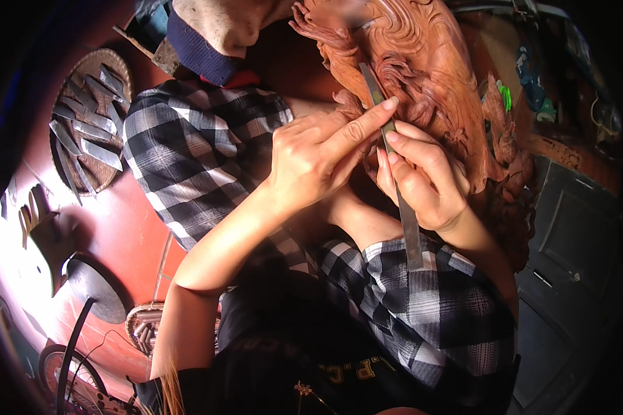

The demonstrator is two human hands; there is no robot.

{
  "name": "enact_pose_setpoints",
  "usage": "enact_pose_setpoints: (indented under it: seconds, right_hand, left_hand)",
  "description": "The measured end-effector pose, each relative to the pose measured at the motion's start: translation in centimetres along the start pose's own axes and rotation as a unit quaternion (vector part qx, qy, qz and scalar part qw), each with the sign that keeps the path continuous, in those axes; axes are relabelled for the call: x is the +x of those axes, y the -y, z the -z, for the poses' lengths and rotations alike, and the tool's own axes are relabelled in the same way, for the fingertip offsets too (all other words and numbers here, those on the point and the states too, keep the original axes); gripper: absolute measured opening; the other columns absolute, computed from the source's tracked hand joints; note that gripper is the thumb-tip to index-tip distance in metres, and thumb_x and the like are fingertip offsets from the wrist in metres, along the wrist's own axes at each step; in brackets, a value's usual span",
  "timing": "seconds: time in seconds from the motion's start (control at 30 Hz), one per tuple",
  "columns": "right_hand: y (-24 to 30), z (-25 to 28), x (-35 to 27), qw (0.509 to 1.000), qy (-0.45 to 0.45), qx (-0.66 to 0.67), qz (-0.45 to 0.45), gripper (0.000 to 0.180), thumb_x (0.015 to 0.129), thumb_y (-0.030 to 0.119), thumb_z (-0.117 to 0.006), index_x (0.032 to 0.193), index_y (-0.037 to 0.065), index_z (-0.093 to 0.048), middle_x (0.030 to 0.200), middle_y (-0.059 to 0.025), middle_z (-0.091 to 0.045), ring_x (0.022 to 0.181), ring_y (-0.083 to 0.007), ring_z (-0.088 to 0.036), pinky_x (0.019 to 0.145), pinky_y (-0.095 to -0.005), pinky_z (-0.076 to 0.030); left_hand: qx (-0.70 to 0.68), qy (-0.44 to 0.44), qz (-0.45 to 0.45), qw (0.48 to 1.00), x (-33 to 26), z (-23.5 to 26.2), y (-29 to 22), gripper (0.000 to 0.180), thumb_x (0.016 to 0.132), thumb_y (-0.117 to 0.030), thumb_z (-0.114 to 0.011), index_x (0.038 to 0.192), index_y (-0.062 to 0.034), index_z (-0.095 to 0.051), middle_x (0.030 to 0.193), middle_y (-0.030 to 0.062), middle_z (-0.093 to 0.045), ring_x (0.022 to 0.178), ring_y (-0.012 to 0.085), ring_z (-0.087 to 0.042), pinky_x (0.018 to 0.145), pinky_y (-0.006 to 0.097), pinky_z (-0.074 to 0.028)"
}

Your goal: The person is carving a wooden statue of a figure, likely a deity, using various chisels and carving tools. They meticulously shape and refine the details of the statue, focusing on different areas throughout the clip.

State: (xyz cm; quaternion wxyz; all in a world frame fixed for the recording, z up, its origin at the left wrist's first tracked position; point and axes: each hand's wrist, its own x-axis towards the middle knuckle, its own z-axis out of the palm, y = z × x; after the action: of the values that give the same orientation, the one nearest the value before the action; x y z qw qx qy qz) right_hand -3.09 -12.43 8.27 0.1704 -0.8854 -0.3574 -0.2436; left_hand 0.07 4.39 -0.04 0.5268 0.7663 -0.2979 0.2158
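Observation:
A long, flat metal chisel (406, 214) slants across the middle, its upper end against a reddish-brown wood carving (457, 76) and its wide lower end above my plaid-covered knee. My right hand (429, 173) is closed on the middle of the chisel, thumb and fingers pinching it. From the left, my left hand (311, 155) reaches over with its index finger laid on the chisel just above the right hand's grip. Its remaining fingers are curled, and the thumb is partly hidden. Swirling relief and branch-like shapes cover the carving, which leans close to my legs.
A round woven tray (121, 66) at the far left holds several metal blades. Below it are a dark round metal disc (98, 290) and another woven tray (135, 319) with metal tools. A dark cabinet (567, 221) stands at the right. Red tiles (142, 225) cover the floor.

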Motion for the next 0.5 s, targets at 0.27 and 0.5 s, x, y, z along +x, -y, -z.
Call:
enact_pose_setpoints:
  seconds: [0.27, 0.5]
  right_hand:
    - [-0.6, -1.0, -0.6, 0.998, -0.032, 0.005, -0.053, 0.011, 0.08, -0.001, -0.076, 0.08, -0.001, -0.065, 0.092, -0.0133, -0.069, 0.084, -0.0282, -0.072, 0.071, -0.0345, -0.059]
    - [-0.2, -1.4, -0.3, 0.999, -0.023, -0.009, -0.046, 0.011, 0.079, -0.002, -0.076, 0.079, -0.001, -0.064, 0.091, -0.0131, -0.068, 0.085, -0.029, -0.072, 0.072, -0.0345, -0.059]
  left_hand:
    - [-0.014, 0.017, 0.008, 1.0, 0.1, -0.3, -0.1, 0.061, 0.074, -0.001, -0.077, 0.134, -0.0133, -0.068, 0.072, 0.0055, -0.065, 0.062, 0.0211, -0.064, 0.059, 0.032, -0.053]
    - [-0.041, 0.014, 0.021, 0.999, 0.4, -0.5, -0.2, 0.063, 0.073, 0.0, -0.076, 0.135, -0.0126, -0.067, 0.073, 0.0065, -0.066, 0.063, 0.0232, -0.065, 0.06, 0.034, -0.054]
